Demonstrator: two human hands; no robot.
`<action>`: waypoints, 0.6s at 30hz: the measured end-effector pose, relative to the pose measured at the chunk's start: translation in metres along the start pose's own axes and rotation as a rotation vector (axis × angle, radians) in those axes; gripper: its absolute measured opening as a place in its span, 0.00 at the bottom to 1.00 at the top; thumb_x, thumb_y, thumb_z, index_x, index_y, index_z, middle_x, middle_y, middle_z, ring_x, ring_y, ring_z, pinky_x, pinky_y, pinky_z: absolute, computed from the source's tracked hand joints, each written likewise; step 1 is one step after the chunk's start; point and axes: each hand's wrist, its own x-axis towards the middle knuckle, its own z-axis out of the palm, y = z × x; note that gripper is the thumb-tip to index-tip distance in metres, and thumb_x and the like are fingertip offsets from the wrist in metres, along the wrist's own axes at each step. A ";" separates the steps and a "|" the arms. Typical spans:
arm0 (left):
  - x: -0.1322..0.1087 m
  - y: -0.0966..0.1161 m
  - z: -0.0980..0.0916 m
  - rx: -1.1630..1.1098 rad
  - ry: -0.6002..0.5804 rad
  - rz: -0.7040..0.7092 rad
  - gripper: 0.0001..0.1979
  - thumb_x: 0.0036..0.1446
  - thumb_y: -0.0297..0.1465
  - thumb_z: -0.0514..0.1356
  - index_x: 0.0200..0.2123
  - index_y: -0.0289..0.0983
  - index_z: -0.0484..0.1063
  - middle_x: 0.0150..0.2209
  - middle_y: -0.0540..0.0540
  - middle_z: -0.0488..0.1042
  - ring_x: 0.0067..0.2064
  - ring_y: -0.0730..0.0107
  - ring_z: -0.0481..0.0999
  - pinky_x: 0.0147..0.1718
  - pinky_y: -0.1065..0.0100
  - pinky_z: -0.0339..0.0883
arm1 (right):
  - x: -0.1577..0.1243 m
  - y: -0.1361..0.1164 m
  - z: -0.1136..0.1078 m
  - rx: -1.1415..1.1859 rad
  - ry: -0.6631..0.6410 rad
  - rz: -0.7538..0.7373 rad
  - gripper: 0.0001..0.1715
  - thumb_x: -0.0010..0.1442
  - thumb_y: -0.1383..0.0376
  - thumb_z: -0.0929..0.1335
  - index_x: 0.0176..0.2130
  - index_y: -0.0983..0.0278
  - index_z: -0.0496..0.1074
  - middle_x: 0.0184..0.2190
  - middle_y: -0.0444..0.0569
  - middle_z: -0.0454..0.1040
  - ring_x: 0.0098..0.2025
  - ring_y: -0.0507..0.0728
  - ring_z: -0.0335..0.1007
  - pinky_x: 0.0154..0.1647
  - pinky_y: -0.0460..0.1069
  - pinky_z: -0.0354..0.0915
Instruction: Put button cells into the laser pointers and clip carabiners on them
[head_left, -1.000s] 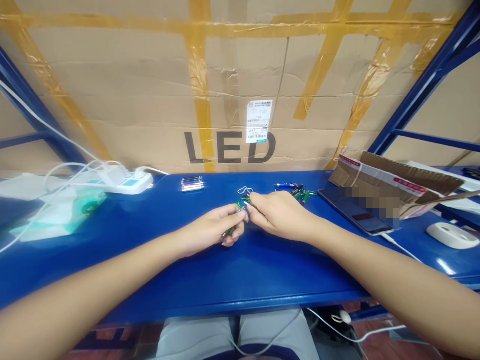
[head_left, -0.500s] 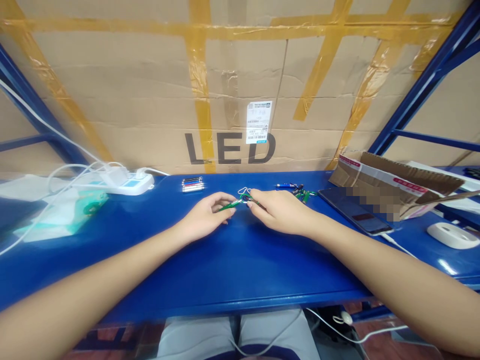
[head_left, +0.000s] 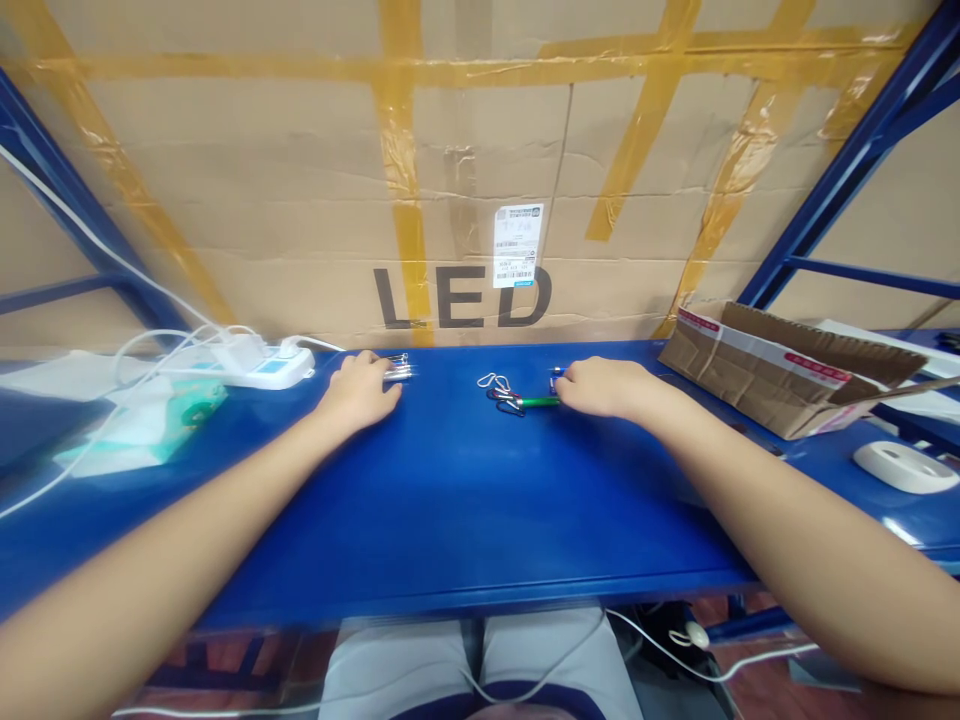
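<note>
My left hand (head_left: 358, 390) rests over a row of slim silver tubes (head_left: 399, 372), pen-like, at the back left of the table. Its fingers curl down and hide most of the row; what they hold, if anything, is hidden. My right hand (head_left: 600, 387) is closed palm down at the back right. Its fingertips meet the right end of a green tube (head_left: 537, 402), which points left toward loose wire clips (head_left: 511, 400). A silver carabiner-like clip (head_left: 493, 382) lies just behind these. Beside the right fingertips shows a bit of a blue tube (head_left: 556, 374).
An open cardboard box (head_left: 750, 370) stands at the right, a white mouse (head_left: 906, 467) in front of it. At the left are a white power strip (head_left: 277, 368) with cables and a green-white packet (head_left: 154, 425). A large taped carton (head_left: 300, 200) backs the blue table (head_left: 450, 520).
My hands have moved apart from the middle: the left to the tube row, the right to the pile. Clips now lie loose where the hands met. The phone is mostly hidden by my right arm.
</note>
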 end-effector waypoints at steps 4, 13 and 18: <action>-0.002 0.002 -0.001 0.059 -0.011 -0.015 0.24 0.59 0.39 0.54 0.55 0.36 0.74 0.54 0.35 0.69 0.57 0.41 0.67 0.55 0.48 0.63 | 0.001 0.007 -0.006 -0.047 -0.055 0.168 0.27 0.66 0.57 0.59 0.51 0.67 0.76 0.51 0.65 0.76 0.53 0.72 0.73 0.44 0.59 0.68; -0.001 -0.001 -0.002 0.036 -0.011 0.025 0.15 0.58 0.37 0.57 0.45 0.39 0.77 0.48 0.37 0.70 0.52 0.45 0.70 0.51 0.51 0.66 | 0.013 0.009 0.018 0.041 0.308 -0.152 0.24 0.65 0.61 0.62 0.57 0.67 0.68 0.55 0.64 0.70 0.57 0.70 0.66 0.53 0.60 0.65; -0.002 0.005 -0.001 -0.062 0.003 0.125 0.13 0.60 0.40 0.58 0.40 0.39 0.77 0.46 0.40 0.73 0.50 0.51 0.72 0.52 0.55 0.65 | 0.018 -0.009 0.042 0.102 0.379 -0.544 0.19 0.66 0.64 0.62 0.54 0.60 0.71 0.59 0.58 0.67 0.59 0.68 0.61 0.55 0.62 0.62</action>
